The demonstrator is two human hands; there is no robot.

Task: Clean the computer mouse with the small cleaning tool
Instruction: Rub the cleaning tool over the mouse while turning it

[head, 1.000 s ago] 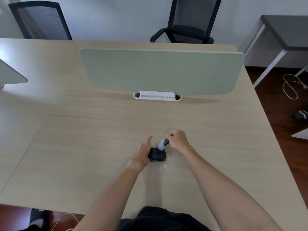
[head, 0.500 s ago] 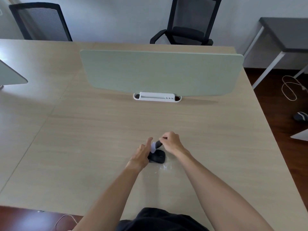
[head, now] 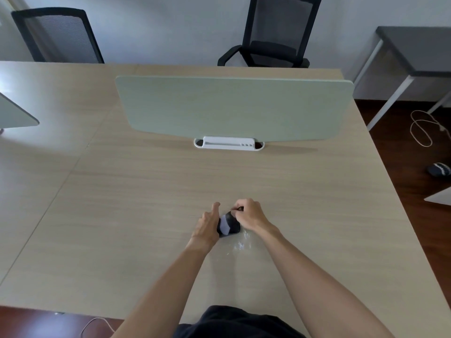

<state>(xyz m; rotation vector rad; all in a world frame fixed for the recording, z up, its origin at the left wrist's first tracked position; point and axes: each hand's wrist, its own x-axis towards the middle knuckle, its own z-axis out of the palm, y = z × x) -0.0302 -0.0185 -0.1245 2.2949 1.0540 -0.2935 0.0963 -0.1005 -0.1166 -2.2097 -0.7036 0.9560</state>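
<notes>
A black computer mouse (head: pixel 234 228) lies on the wooden desk (head: pixel 122 215) between my hands. My left hand (head: pixel 207 225) grips its left side, with the index finger stretched forward. My right hand (head: pixel 250 215) is closed on a small brush with a dark handle (head: pixel 240 209); its pale bristle tuft (head: pixel 225 225) lies across the top of the mouse. Most of the handle is hidden inside my fingers.
White dust or specks (head: pixel 241 245) lie on the desk just right of the mouse. A green divider screen (head: pixel 231 108) on a white foot (head: pixel 228 143) stands across the desk farther back. Two black chairs (head: pixel 275 32) stand behind it. The desk's right edge drops to a dark floor.
My right hand has shifted left and nearer, dragging the bristles from the mouse's front edge onto its top. My left hand has stayed on the mouse.
</notes>
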